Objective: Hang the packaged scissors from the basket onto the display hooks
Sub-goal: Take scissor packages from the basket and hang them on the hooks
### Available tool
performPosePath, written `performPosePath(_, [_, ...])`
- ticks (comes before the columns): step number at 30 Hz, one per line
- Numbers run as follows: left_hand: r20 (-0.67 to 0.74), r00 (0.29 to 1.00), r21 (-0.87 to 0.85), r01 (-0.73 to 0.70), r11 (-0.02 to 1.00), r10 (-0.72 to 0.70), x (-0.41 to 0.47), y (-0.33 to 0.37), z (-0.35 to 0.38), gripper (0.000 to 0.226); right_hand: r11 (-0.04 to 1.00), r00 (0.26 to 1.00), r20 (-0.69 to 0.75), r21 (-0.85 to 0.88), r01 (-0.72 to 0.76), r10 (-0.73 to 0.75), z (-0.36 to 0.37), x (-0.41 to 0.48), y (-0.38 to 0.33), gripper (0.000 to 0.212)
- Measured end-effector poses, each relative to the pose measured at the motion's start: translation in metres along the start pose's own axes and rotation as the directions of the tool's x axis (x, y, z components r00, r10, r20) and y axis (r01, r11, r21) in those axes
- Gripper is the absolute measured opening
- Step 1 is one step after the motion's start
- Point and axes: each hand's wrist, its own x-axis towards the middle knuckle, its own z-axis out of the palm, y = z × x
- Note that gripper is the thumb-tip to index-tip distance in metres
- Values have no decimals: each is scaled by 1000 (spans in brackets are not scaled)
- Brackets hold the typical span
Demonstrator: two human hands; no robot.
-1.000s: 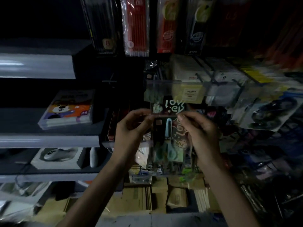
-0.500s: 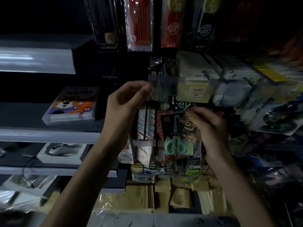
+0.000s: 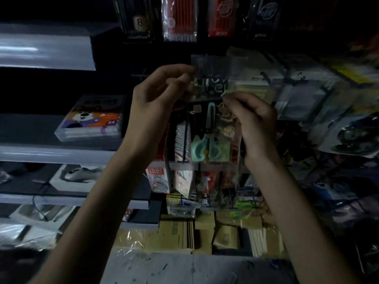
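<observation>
The left hand (image 3: 158, 103) pinches the left end of the clear price tag (image 3: 211, 64), apparently holding it up. The right hand (image 3: 254, 121), just below the tag, pinches the upper right corner of the scissors pack (image 3: 207, 136). The pack is upright, long axis vertical, its top edge directly under the tag. The hook itself is too dim to make out.

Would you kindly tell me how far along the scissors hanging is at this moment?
Done: no hung pack is plain in this dark view. In hand: the right hand pinches the top of one scissors pack, held just under the clear price tag that the left hand holds. Left: sliding it onto its hook; the basket is out of view.
</observation>
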Motion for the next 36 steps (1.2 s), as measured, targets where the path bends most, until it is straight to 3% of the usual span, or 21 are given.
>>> performPosePath(13, [3, 996, 24, -89, 996, 89, -5, -9, -1, 24, 999, 997, -76, 37, 18, -16, 10, 12, 15, 11])
performPosePath(18, [-65, 992, -3, -110, 994, 110, -13, -27, 0, 24, 998, 995, -94, 56, 31, -25, 12, 19, 20, 3])
performPosePath(23, [-132, 991, 101, 6, 995, 7, -20, -70, 3, 21, 998, 998, -58, 66, -2, 6, 6, 27, 24, 5])
performPosePath(28, [-102, 978, 30, 186, 982, -182, -17, -100, 9, 18, 991, 995, -29, 90, -94, 97, 4, 29, 30, 21])
performPosePath(34, [-94, 971, -75, 212, 974, -219, -18, -101, 12, 8, 989, 989, 27, 32, -146, 145, -7, 17, 18, 22])
performPosePath(36, [-142, 967, -75, 204, 976, -213, -18, -101, 15, 9, 979, 981, 48, -91, -184, 189, -16, 3, 22, 32])
